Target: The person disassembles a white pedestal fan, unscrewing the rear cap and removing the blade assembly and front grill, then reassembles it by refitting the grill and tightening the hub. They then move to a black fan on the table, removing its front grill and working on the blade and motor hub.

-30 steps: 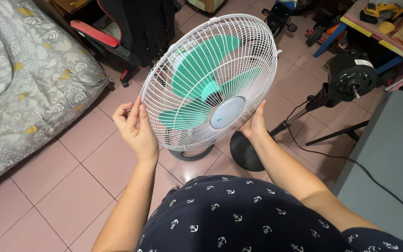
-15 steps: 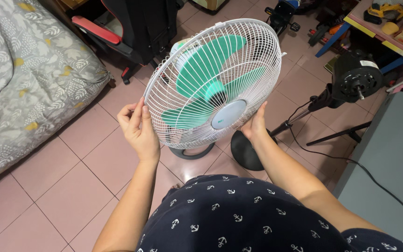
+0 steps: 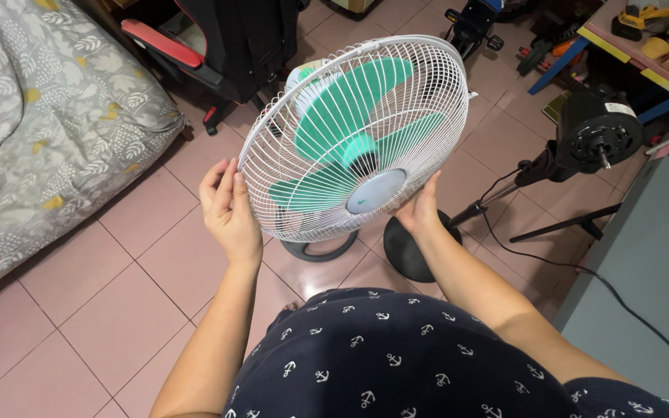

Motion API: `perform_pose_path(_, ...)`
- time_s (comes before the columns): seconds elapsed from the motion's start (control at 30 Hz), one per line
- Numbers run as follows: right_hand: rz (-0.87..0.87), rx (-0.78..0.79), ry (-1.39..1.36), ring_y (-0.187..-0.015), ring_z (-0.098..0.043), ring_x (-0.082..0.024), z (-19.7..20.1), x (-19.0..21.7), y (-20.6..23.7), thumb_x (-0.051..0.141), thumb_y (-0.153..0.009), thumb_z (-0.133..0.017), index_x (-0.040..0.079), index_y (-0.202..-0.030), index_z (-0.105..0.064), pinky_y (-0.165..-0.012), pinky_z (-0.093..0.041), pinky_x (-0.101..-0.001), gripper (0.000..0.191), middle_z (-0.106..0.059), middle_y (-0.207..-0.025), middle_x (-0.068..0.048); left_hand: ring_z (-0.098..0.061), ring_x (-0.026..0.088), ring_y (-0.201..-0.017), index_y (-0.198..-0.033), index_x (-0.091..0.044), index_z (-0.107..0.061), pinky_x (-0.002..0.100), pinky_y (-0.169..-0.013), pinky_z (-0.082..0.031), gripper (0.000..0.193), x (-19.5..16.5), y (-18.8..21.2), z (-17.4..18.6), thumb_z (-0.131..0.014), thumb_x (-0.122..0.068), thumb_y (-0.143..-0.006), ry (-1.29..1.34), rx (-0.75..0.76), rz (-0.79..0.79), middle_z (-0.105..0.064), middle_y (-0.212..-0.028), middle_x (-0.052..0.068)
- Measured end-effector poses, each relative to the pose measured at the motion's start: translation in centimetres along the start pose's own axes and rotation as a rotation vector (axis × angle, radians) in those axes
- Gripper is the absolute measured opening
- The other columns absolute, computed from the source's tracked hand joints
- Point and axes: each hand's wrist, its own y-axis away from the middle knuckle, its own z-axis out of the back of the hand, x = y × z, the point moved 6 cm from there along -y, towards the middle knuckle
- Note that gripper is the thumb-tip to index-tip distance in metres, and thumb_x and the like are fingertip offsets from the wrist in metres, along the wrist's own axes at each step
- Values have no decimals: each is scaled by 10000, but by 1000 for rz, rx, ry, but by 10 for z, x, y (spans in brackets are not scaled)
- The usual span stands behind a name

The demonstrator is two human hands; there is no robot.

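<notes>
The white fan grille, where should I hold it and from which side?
Probably best by the outer rim of the fan grille, from its two opposite sides. It is a wide, round dome of thin wires, tilted up. The left hand already cups the left rim; the right hand holds the lower right edge. The thin wires look likelier to bend.
</notes>
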Motion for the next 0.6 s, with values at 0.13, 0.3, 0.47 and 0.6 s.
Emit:
perform_pose_path(0.13, 17, -3, 9, -1495, -326, -428, 0, 3, -2, 904, -794, -118, 239, -1604, -246, -1088, -246, -805, 1056, -320, -1662, -91, -611, 162, -1199, -1298, 14, -698, 285, -1042, -485, 267, 0, 2, -1, -638, -111, -1070, 40, -9, 21, -642, -1332, 116)
perform_pose_path(0.3, 50, 22, 4, -1503, -327, -406, -2, 7, -6, 909, -781, -145, 258, -1603, -257, -1100, -239, -806, 1054, -327, -1661, -69, -635, 153, -1151, -1291, 19, -694, 284, -1008, -507, 274, 2, 3, -3, -633, -130, -1070, 33, -42, 55, -683, -1279, 119)
perform_pose_path(0.47, 29, 44, 17, -1480, -360, -395, -2, 4, -9, 936, -755, -118, 265, -1591, -291, -1089, -252, -773, 1085, -386, -1631, -72, -658, 157, -1137, -1272, 15, -704, 291, -991, -528, 261, 3, 4, -3, -633, -137, -1072, -13, -75, 48, -699, -1263, 128)
perform_pose_path(0.6, 27, 46, -5, -1458, -390, -385, -4, 4, -9, 934, -758, -124, 261, -1585, -307, -1085, -285, -757, 1082, -404, -1617, -71, -664, 142, -1089, -1261, 8, -715, 282, -956, -539, 255, 5, 4, -1, -634, -144, -1072, -28, -77, 80, -705, -1227, 115)
